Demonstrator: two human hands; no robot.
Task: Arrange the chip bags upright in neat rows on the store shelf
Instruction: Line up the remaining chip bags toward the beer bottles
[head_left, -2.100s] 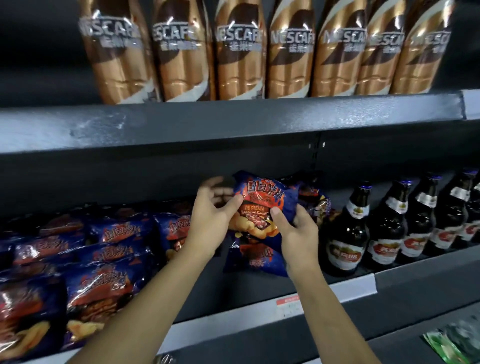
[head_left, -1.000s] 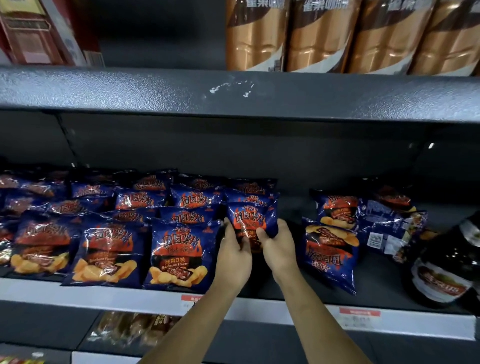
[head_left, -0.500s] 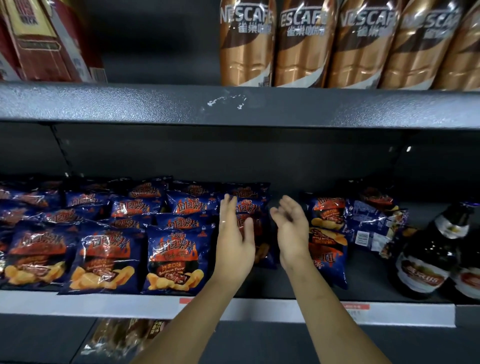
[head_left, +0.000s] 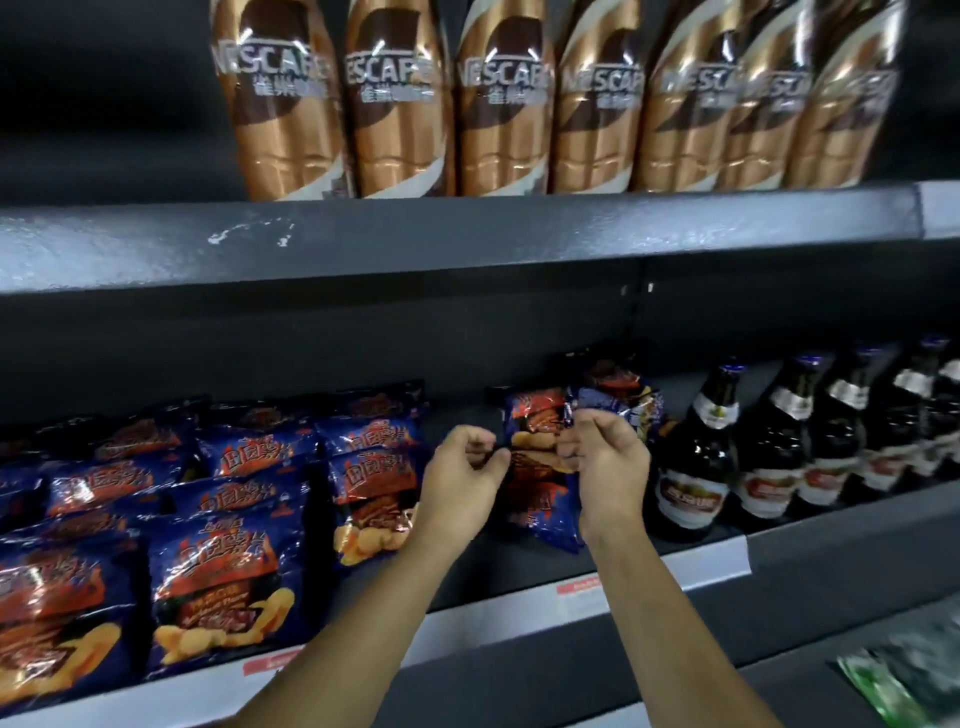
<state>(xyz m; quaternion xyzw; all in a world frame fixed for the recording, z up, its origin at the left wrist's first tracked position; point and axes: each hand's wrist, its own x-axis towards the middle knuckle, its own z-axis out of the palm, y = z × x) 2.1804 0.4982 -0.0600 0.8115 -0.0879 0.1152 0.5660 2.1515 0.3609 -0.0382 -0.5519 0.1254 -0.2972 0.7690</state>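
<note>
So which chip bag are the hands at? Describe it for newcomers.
On the shelf below the Nescafé bottles, find the gap between tidy chip rows and beer bottles. It's the front chip bag, alone between left hand and right hand.

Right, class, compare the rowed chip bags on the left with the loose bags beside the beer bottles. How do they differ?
The rowed bags stand upright, fronts out; the loose bags lean in a jumble. The rowed bags fill lines front to back; the loose bags sit in one small heap by the beer bottles. Both are dark blue packs with red print.
</note>
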